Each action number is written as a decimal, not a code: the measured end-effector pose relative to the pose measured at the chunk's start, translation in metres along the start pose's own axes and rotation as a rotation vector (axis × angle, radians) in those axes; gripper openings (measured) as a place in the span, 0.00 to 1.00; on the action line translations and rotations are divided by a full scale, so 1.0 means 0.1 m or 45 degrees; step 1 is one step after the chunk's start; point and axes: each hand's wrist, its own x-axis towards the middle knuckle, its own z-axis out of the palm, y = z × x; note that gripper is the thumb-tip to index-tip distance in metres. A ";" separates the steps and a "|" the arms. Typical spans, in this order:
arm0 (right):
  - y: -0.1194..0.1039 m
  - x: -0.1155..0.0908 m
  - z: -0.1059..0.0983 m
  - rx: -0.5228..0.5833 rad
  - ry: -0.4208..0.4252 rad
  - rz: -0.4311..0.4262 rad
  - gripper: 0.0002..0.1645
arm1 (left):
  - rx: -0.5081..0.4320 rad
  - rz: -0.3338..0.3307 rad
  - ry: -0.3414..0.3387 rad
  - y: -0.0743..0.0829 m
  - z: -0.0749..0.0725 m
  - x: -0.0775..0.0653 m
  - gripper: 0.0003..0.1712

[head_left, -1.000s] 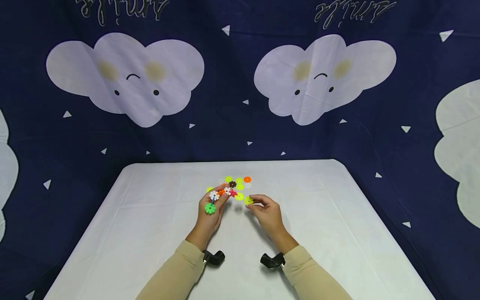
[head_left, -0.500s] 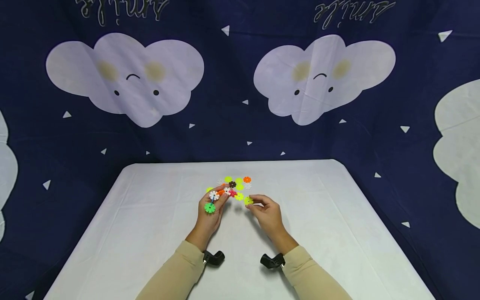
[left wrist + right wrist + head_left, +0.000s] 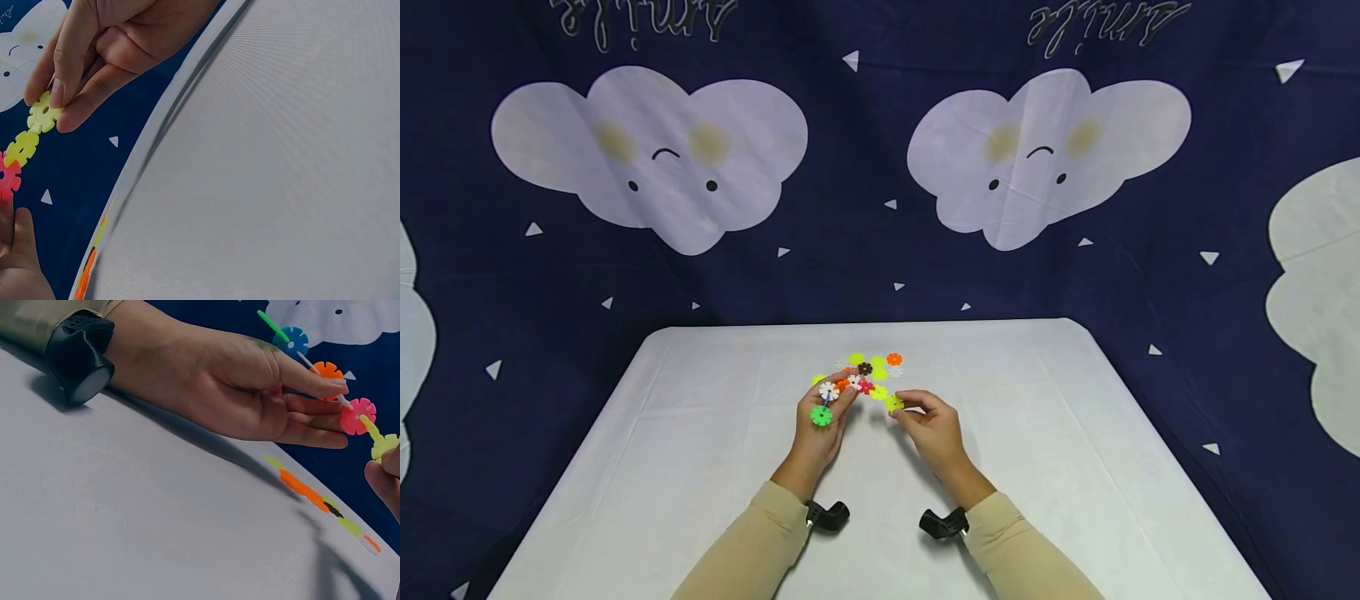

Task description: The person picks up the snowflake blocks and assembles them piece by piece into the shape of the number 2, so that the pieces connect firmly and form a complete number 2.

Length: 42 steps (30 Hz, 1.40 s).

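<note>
My left hand (image 3: 818,425) grips a chain of interlocking snowflake discs between thumb and fingers. The chain runs from a green disc (image 3: 822,415) through a blue disc (image 3: 291,341), white ones, an orange disc (image 3: 327,380) and a pink disc (image 3: 358,416) to a yellow disc (image 3: 22,147) at its right end. My right hand (image 3: 934,427) pinches another yellow disc (image 3: 44,112) between thumb and fingers. In the left wrist view its edge meets the chain's end disc; whether the slots interlock I cannot tell.
Behind the hands, several loose discs lie on the white table (image 3: 700,467), among them an orange disc (image 3: 894,359), a black disc (image 3: 865,368) and a yellow-green disc (image 3: 857,358). A dark blue cloth (image 3: 850,150) with clouds hangs past the far table edge.
My right hand has shifted slightly left with its yellow disc, closer to the chain's end. The green disc at the other end has turned a little; the left hand stays nearly still.
</note>
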 end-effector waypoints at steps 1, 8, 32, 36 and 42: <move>0.01 0.00 0.00 -0.005 0.000 -0.010 0.16 | 0.002 -0.001 0.005 0.00 0.00 0.00 0.25; 0.03 0.00 0.03 -0.058 0.009 -0.125 0.17 | -0.010 0.019 0.003 -0.01 0.03 0.00 0.25; 0.02 -0.01 0.12 -0.154 0.013 -0.276 0.20 | -0.222 -0.151 -0.322 0.05 0.06 -0.06 0.30; 0.00 -0.02 0.14 -0.170 0.024 -0.263 0.21 | -0.153 -0.137 -0.419 0.09 0.05 -0.08 0.21; -0.13 -0.02 0.22 -0.304 0.008 -0.366 0.22 | -0.014 -0.154 -0.411 0.16 0.11 -0.12 0.29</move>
